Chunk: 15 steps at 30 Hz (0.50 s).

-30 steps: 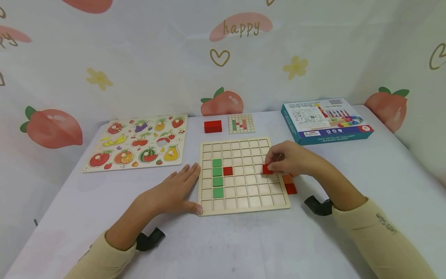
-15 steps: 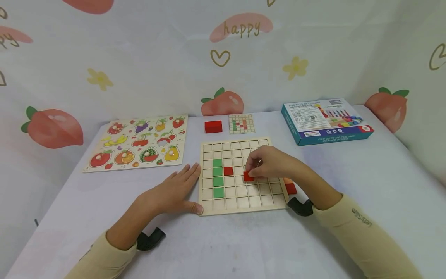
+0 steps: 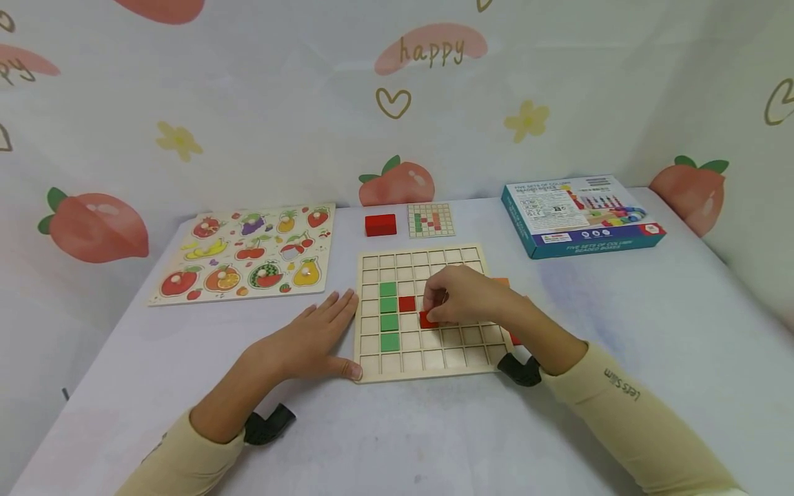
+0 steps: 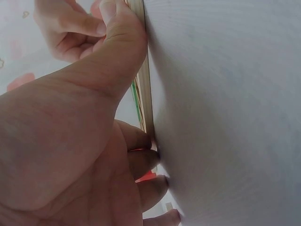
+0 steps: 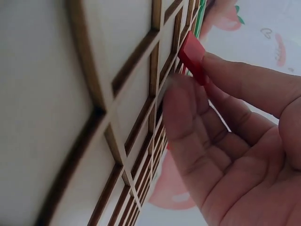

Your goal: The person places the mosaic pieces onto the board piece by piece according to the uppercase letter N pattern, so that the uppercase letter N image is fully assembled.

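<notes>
I see the right hand (image 3: 466,296) clamping a red tile (image 3: 427,320) between thumb and fingertips, at the middle of the grid board (image 3: 412,361). The left hand (image 3: 308,343) I see straight-fingered, thumb spread away onto the board's near left corner, fingertips along its left edge; four green tiles (image 3: 389,322) line up near that edge.

Matt wooden grid board (image 3: 411,341) touching the left hand (image 3: 310,337); smooth, slightly glossy red tile (image 5: 192,54) in the right hand (image 3: 468,296).
</notes>
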{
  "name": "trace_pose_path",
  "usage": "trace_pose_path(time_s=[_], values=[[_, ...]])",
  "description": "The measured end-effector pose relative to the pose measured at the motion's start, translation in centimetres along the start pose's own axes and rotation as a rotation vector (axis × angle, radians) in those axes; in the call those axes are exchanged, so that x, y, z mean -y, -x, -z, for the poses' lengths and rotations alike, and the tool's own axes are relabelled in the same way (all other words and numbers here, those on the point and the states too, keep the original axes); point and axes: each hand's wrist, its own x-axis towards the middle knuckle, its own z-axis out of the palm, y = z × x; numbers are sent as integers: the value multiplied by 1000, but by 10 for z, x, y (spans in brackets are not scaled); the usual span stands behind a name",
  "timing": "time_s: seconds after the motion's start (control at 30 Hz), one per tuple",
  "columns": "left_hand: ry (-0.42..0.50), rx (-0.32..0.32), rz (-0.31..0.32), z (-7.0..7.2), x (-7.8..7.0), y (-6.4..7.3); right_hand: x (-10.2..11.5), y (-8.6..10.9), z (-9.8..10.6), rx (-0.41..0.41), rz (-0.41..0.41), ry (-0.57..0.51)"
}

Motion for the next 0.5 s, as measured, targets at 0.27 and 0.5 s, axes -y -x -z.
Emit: trace_pose_path(time_s=[0.27, 0.5], values=[[-1, 9, 6, 1, 1, 0, -3, 4, 1, 13, 5, 21], [7, 4, -4, 1, 1, 0, -10, 15, 4, -10, 3, -4]])
